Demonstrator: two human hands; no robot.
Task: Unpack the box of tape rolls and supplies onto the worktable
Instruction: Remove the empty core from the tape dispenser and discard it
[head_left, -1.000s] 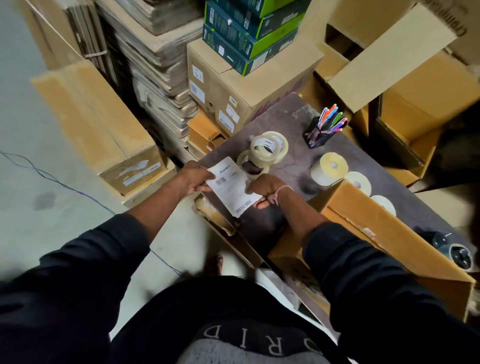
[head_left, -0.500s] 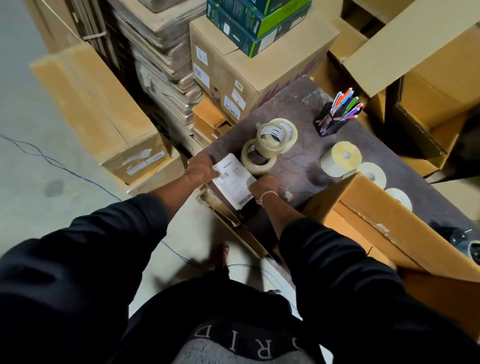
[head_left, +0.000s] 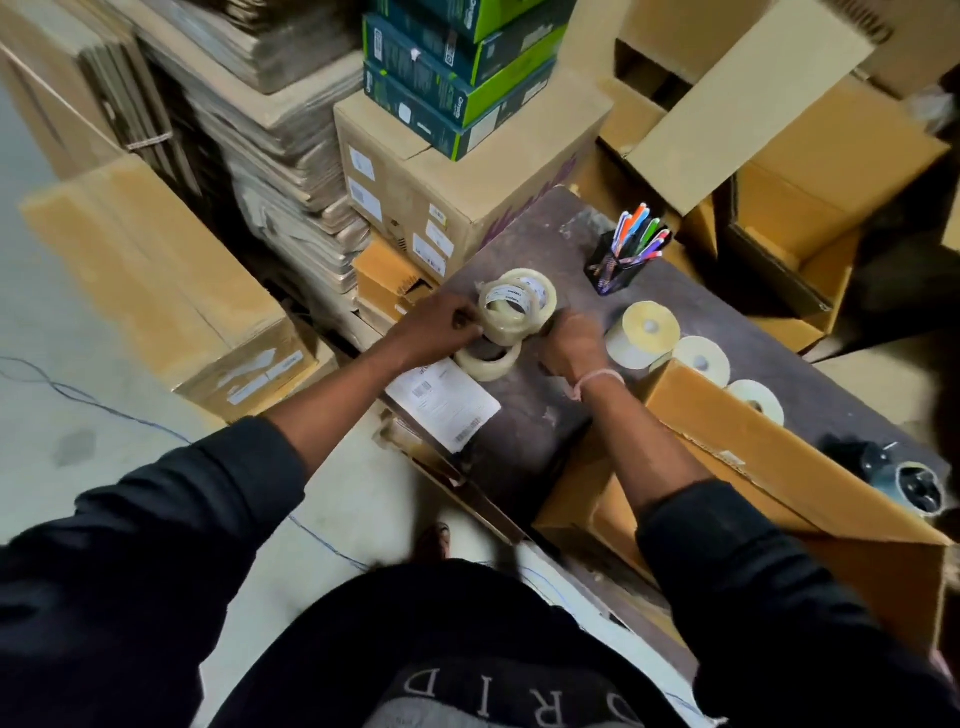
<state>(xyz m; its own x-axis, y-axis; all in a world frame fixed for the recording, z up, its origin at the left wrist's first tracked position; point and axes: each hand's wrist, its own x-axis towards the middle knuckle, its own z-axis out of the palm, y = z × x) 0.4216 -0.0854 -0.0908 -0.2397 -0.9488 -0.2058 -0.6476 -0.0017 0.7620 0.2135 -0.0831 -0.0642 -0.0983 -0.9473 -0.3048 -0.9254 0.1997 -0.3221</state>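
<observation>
Clear tape rolls (head_left: 511, 312) are piled at the far left part of the dark worktable (head_left: 545, 415). My left hand (head_left: 434, 330) grips the pile from the left and my right hand (head_left: 574, 345) presses it from the right. One flat roll (head_left: 488, 361) lies under the pile. A white paper slip (head_left: 441, 402) rests on the table's left edge, free of both hands. Three label rolls (head_left: 644, 335) stand in a row beside the open cardboard box (head_left: 753, 467) at the right.
A black pen holder (head_left: 621, 260) with coloured pens stands at the table's back. A tape dispenser (head_left: 904, 480) lies at far right. Stacked cartons (head_left: 457, 171) and flattened cardboard (head_left: 249, 156) crowd the left and back. A long box (head_left: 156, 291) lies on the floor.
Both hands let go of the paper slip, which now lies on the table edge, and moved forward onto the pile of tape rolls.
</observation>
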